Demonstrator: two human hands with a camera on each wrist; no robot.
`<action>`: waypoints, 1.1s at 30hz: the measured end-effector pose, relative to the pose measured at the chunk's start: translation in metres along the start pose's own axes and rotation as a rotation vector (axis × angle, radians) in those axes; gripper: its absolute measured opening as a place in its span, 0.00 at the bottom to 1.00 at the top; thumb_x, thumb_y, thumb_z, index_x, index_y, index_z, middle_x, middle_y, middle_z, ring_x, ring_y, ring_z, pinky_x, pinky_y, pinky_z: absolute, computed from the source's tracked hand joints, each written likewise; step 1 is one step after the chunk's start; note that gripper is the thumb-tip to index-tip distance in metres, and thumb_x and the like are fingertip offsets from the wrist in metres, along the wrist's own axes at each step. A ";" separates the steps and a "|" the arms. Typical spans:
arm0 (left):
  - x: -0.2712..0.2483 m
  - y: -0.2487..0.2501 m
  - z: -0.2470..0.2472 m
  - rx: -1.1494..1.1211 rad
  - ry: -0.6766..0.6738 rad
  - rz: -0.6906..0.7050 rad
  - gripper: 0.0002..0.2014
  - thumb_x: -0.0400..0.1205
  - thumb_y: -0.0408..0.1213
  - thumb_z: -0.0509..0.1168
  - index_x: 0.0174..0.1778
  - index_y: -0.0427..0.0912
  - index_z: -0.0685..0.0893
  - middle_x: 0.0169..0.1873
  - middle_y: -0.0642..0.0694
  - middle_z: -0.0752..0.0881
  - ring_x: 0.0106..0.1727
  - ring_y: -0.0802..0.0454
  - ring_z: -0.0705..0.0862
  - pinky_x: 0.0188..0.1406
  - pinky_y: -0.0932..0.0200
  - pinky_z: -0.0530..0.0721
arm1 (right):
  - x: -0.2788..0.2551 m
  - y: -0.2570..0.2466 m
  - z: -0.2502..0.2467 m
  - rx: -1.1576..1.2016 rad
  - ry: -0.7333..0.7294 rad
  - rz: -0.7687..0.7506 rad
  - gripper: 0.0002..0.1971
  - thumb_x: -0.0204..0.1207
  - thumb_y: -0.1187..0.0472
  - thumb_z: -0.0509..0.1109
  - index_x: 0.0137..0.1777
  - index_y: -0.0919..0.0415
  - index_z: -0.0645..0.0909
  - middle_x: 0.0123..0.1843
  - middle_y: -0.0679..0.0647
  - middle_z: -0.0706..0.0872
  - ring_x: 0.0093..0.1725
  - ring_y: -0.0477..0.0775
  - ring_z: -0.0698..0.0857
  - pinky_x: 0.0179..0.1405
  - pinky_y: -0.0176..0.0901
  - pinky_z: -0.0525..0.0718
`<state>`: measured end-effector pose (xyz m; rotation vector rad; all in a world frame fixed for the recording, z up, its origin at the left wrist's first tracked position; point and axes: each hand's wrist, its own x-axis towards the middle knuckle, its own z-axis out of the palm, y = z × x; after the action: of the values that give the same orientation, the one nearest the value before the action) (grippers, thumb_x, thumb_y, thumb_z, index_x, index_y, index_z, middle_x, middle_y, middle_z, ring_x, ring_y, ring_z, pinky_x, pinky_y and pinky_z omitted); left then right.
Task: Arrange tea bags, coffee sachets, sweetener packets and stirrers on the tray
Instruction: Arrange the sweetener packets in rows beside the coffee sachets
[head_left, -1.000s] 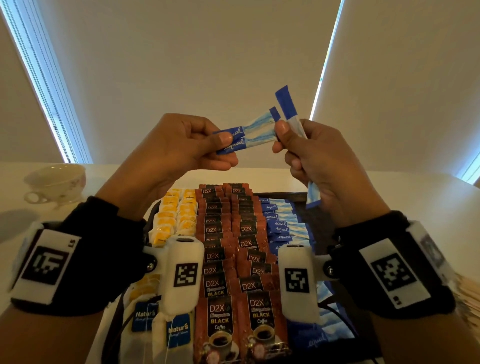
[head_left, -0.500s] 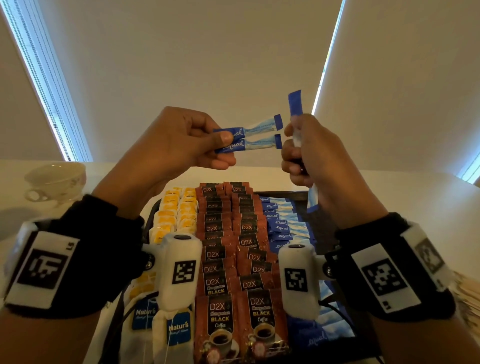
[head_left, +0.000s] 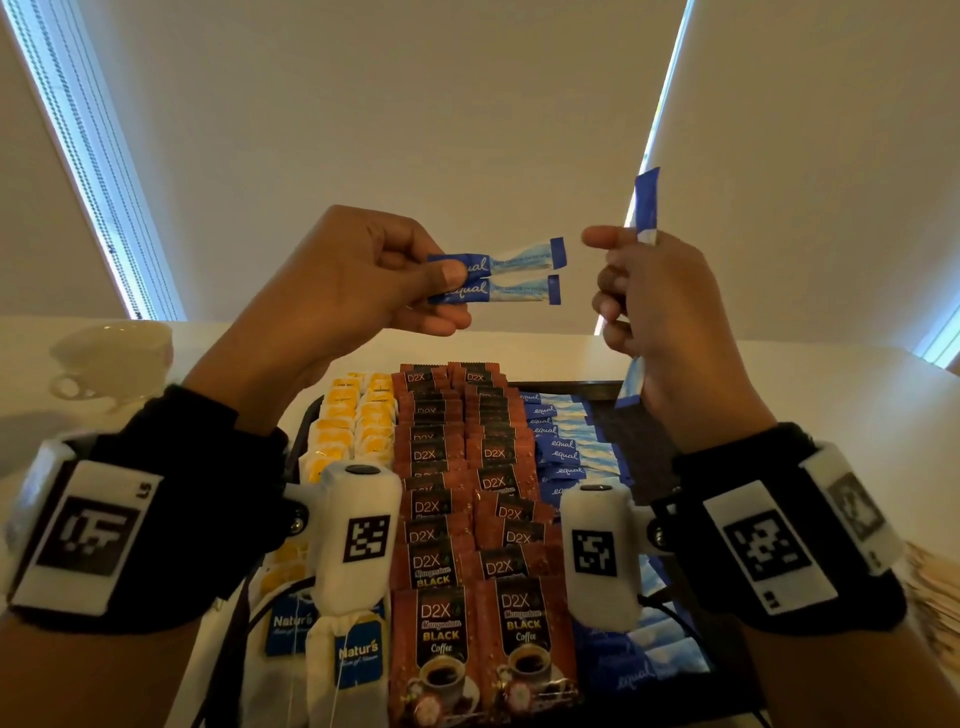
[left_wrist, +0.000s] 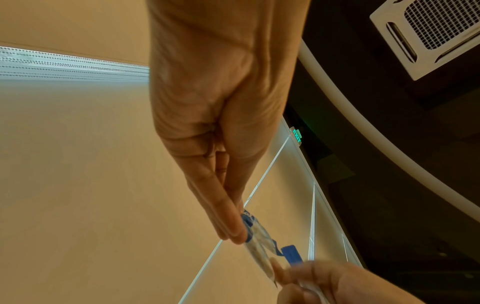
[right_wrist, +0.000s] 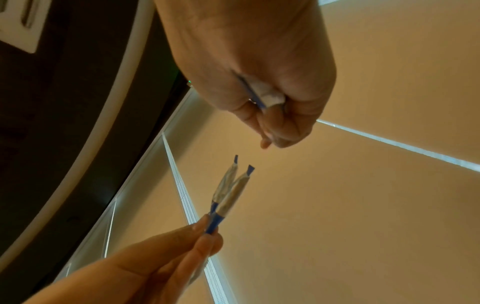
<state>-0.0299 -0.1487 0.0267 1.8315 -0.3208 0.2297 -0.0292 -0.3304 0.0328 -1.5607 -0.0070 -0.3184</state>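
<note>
- Left hand (head_left: 332, 291) pinches two sweeteners (head_left: 511, 275) at frame centre.
- Right hand (head_left: 660, 312) grips one upright packet (head_left: 645, 208) above the tray (head_left: 608, 387).

A white teacup (head_left: 111, 358) sat on the pale table (head_left: 857, 395) off to my far left. Beige roller blinds (head_left: 389, 130) hung ahead of me, daylight showing in their gaps. A green exit sign (left_wrist: 296, 134) glowed near a white ceiling vent (left_wrist: 439, 30).
</note>
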 end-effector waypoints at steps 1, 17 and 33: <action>0.000 0.000 0.000 0.003 -0.004 -0.001 0.04 0.78 0.35 0.67 0.42 0.39 0.83 0.34 0.44 0.90 0.36 0.53 0.91 0.32 0.67 0.87 | -0.001 -0.002 -0.001 0.024 -0.007 0.028 0.11 0.85 0.60 0.54 0.53 0.60 0.78 0.24 0.48 0.66 0.20 0.42 0.65 0.11 0.27 0.61; 0.000 -0.002 0.001 0.013 -0.030 -0.005 0.05 0.78 0.35 0.67 0.44 0.36 0.83 0.35 0.43 0.89 0.34 0.55 0.91 0.30 0.69 0.86 | -0.006 0.008 0.005 -0.313 -0.119 -0.071 0.15 0.78 0.44 0.65 0.45 0.56 0.81 0.29 0.45 0.72 0.27 0.42 0.68 0.25 0.31 0.68; -0.002 0.001 0.003 -0.084 -0.029 0.054 0.08 0.72 0.38 0.67 0.42 0.39 0.83 0.33 0.46 0.90 0.37 0.53 0.91 0.33 0.70 0.86 | 0.000 0.015 -0.005 -0.054 -0.109 0.057 0.04 0.76 0.60 0.71 0.41 0.56 0.81 0.25 0.50 0.71 0.18 0.41 0.63 0.13 0.31 0.64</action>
<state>-0.0322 -0.1517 0.0265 1.7462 -0.3952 0.2243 -0.0272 -0.3356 0.0182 -1.6276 -0.0387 -0.1893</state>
